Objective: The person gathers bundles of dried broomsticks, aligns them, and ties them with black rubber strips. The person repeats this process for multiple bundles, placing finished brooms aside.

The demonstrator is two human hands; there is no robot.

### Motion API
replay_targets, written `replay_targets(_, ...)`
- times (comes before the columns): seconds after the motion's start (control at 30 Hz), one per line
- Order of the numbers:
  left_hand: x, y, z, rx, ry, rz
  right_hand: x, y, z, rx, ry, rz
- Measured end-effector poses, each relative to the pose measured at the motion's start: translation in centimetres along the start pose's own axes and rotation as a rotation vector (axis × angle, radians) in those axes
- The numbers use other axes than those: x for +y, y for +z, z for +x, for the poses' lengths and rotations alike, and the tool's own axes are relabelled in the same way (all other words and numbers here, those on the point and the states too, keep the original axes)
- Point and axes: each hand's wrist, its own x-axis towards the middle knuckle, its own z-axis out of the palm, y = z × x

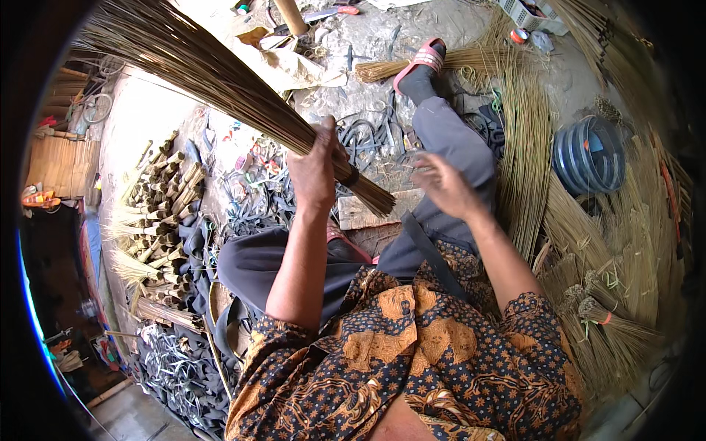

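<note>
My left hand (315,170) grips a thick bundle of thin brown broom sticks (220,81) near its bound end, where a dark band wraps it. The bundle slants from the upper left down to its cut end over a small wooden block (364,214) by my knees. My right hand (443,184) hovers to the right of the bundle's end with fingers spread, holding nothing; it looks blurred.
I sit on the ground in grey trousers, one leg stretched toward a red sandal (423,57). A pile of short bound stick bundles (158,213) lies left, dark rubber strips (243,198) around it. Loose long sticks (526,147) and a blue coil (588,154) lie right.
</note>
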Motion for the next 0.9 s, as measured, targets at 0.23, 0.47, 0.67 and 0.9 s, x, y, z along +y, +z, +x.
replay_targets(0.23,-17.0,-0.7,-7.0,-0.018,-0.205,0.369,5.5,-1.9,-3.2,0.281,0.03,0.179)
replay_targets(0.47,-21.0,-2.6,-7.3,-0.173,-0.383,0.477,7.7,-1.0,-3.0,0.452,-0.098,-0.075)
replay_targets(0.67,-13.0,-2.2,-4.5,0.024,-0.061,0.31,7.0,-1.1,-3.0,0.421,-0.074,-0.084)
replay_targets(0.9,16.8,-30.6,4.5,0.629,0.1,0.656,7.0,-2.3,-3.4,0.349,-0.093,-0.213)
